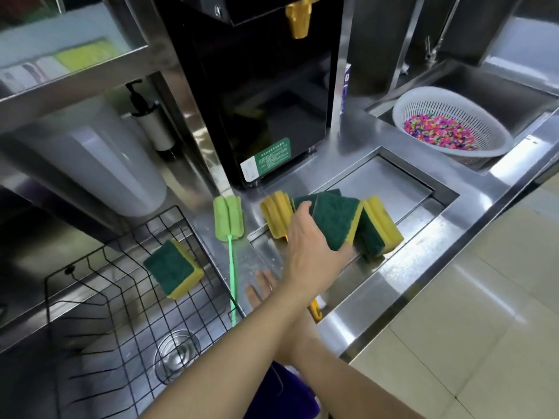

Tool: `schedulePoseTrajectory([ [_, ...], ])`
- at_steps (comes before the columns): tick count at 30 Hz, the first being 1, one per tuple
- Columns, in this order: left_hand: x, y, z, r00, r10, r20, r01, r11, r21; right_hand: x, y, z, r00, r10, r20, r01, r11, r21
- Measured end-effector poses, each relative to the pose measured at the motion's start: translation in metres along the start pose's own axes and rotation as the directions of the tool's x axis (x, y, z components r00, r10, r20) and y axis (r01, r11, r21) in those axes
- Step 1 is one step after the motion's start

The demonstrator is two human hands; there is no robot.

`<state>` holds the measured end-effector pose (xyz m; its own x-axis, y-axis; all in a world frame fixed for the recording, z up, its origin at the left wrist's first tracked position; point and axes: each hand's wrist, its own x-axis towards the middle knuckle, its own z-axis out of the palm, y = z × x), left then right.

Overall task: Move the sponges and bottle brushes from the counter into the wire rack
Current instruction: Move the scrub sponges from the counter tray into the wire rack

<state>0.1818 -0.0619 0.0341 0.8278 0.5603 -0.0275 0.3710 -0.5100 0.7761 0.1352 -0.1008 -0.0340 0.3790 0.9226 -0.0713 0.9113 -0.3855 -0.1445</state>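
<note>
Stainless-steel counter: the left hand, crossing over the flat, open right hand, clamps a green-and-yellow sponge from the pile, with the wire rack well to its left.

My left arm hides most of my right hand and the yellow brush handle; the rack is cut off below.

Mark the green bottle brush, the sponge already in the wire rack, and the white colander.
green bottle brush (228, 217): head view, on its foam head.
sponge in the rack (169, 267): head view, green scouring face.
white colander (423, 105): head view, inner wall.
</note>
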Motion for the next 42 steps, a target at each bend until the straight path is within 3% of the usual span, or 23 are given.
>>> schedulePoseTrajectory([
  [4,0.001,-0.023,-0.048,0.977,-0.083,-0.198,0.049,0.985,-0.166,0.003,-0.005,0.024,1.000,0.018,0.009,-0.019,0.978,0.208],
  [8,-0.015,-0.070,-0.093,0.876,-0.316,-0.365,0.241,0.941,-0.237,0.007,-0.002,0.032,1.000,0.009,0.012,-0.010,0.996,0.093],
  [13,-0.050,-0.115,-0.118,0.765,-0.450,-0.462,0.346,0.891,-0.295,0.005,-0.003,0.029,1.000,0.013,-0.003,-0.013,0.999,0.047],
  [19,-0.072,-0.138,-0.115,0.660,-0.592,-0.463,0.464,0.805,-0.369,0.005,-0.003,0.030,1.000,0.029,0.009,-0.029,0.998,0.049],
  [22,-0.079,-0.139,-0.111,0.622,-0.639,-0.453,0.551,0.768,-0.328,0.004,-0.003,0.029,1.000,0.023,-0.014,-0.022,0.998,0.055],
  [25,-0.082,-0.142,-0.106,0.628,-0.649,-0.430,0.589,0.757,-0.283,0.005,-0.002,0.032,1.000,0.001,-0.029,0.000,0.999,0.037],
  [31,-0.082,-0.139,-0.096,0.662,-0.647,-0.379,0.581,0.762,-0.286,0.006,-0.001,0.035,0.999,0.018,-0.031,-0.018,1.000,0.020],
  [38,-0.083,-0.134,-0.105,0.554,-0.773,-0.309,0.646,0.633,-0.426,0.006,-0.001,0.038,0.999,0.012,-0.045,-0.011,1.000,0.022],
  [42,-0.087,-0.127,-0.109,0.582,-0.736,-0.346,0.501,0.660,-0.560,0.007,-0.002,0.035,0.999,0.027,-0.045,-0.026,0.999,0.023],
])
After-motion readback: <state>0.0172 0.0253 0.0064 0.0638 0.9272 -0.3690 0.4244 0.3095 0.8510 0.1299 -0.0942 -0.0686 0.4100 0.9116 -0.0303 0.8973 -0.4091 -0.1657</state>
